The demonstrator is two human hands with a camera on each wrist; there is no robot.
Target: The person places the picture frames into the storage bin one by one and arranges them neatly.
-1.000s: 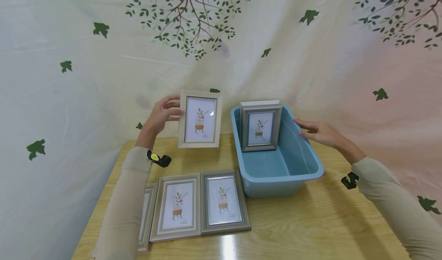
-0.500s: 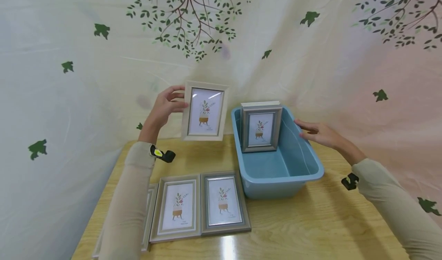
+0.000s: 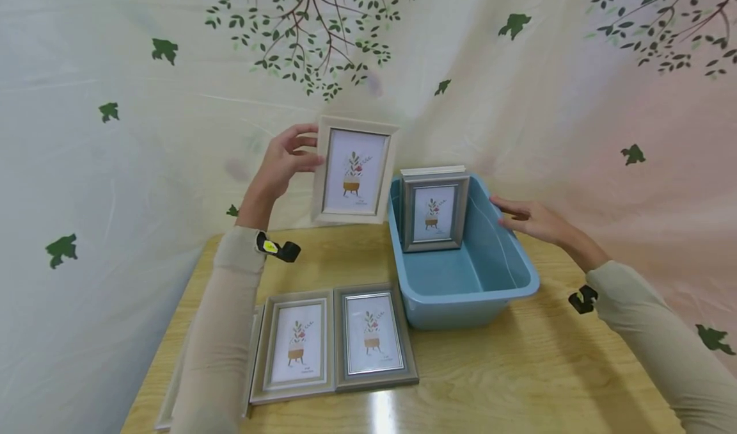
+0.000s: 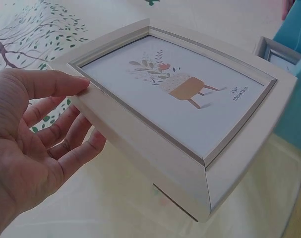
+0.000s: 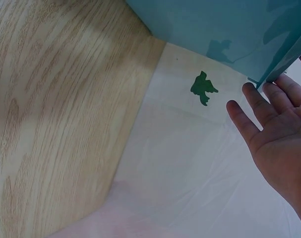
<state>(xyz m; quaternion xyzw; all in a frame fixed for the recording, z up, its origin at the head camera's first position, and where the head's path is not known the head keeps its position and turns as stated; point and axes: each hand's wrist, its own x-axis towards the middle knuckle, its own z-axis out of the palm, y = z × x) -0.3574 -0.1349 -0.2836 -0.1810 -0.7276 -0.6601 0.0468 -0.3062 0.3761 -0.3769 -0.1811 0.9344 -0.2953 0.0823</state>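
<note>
My left hand (image 3: pixel 279 165) pinches a cream picture frame (image 3: pixel 355 173) by its left side and holds it upright in the air, its lower right corner just in front of the bin's left rim. In the left wrist view, the thumb lies on the cream border of the picture frame (image 4: pixel 150 131) and the fingers are behind it. My right hand (image 3: pixel 537 221) touches the right rim of a blue plastic bin (image 3: pixel 469 299) with fairly straight fingers. A grey picture frame (image 3: pixel 407 219) stands upright inside the bin, with white-edged frames (image 3: pixel 433 170) behind it.
Two picture frames, one beige (image 3: pixel 328 351) and one grey (image 3: pixel 411 363), lie face up side by side on the wooden table (image 3: pixel 535 370). Another frame (image 3: pixel 167 408) lies partly under my left forearm. A leaf-printed cloth (image 3: pixel 173 133) hangs behind the table.
My left hand has raised the cream picture frame and carried it to the right, closer to the bin. The right hand stays at the rim.
</note>
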